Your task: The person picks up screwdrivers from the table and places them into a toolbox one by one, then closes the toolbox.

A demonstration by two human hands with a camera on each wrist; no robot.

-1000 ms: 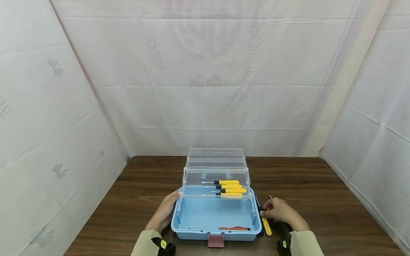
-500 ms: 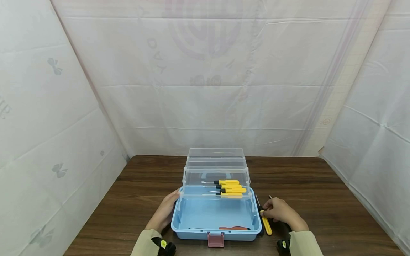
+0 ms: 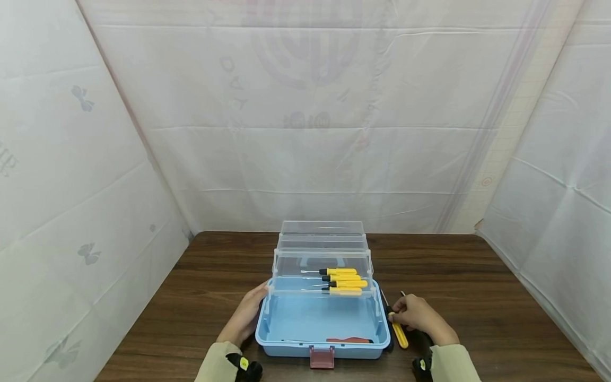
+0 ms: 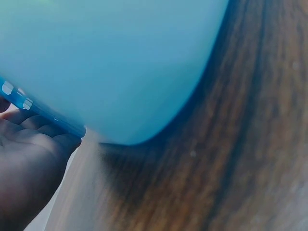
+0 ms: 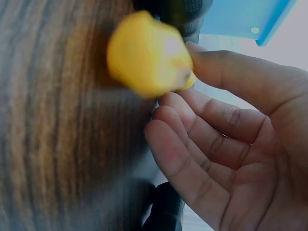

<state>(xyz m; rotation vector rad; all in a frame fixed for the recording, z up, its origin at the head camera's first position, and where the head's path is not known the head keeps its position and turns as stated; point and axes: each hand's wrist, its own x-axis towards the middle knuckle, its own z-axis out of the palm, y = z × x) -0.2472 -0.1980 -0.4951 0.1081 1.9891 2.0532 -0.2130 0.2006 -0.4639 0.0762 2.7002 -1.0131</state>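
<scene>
A light blue toolbox point(image 3: 329, 318) stands with its clear tiered trays raised. My left hand point(image 3: 245, 313) holds its left side; in the left wrist view the fingers point(image 4: 41, 127) lie along the blue rim. Beside the box's right wall, my right hand point(image 3: 417, 314) pinches a screwdriver point(image 3: 399, 335) with a yellow handle. Up close in the right wrist view, that yellow handle point(image 5: 147, 55) sits between thumb and fingers. Several yellow-handled screwdrivers point(image 3: 348, 284) lie in the lowest clear tray, and a red-handled screwdriver point(image 3: 348, 340) lies at the front of the box floor.
Black handles point(image 5: 166, 207) lie on the wooden table point(image 3: 477, 297) around the right hand. The box's dull pink latch point(image 3: 322, 358) hangs at its front. White cloth walls point(image 3: 305, 132) surround the table at the back and both sides.
The yellow handle in my right hand has turned very slightly, its lower end shifting a little. My left hand and the toolbox have stayed where they were.
</scene>
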